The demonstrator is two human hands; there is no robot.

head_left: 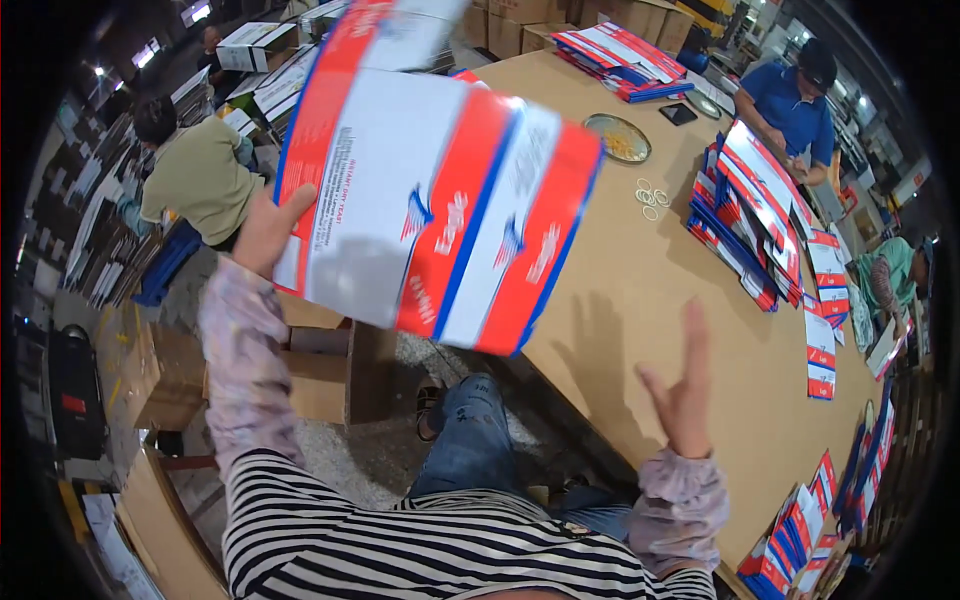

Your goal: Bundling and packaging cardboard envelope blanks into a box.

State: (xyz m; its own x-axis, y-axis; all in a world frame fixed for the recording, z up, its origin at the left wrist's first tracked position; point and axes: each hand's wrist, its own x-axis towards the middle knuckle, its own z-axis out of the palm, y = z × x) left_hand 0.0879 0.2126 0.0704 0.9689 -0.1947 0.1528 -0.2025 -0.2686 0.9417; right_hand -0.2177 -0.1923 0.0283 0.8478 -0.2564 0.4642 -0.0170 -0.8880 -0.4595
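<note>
My left hand (268, 232) grips the left edge of a flattened printed carton (375, 190) in white, red and blue, its thumb lying on the printed face. The carton is raised and tilted in front of me, over the near left edge of the tan table (590, 270). A panel at its top bends away toward the upper rim of the view. Over the table's near side my right hand (688, 395) is open, fingers up and thumb apart, holding nothing. Its shadow falls on the tabletop to the left.
On the table are pale rubber bands (650, 213), a round tray (618, 138), a phone (678, 114) and stacks of similar cartons (745, 215). A person in blue (790, 105) works across the table. An open cardboard box (370, 375) stands by my legs.
</note>
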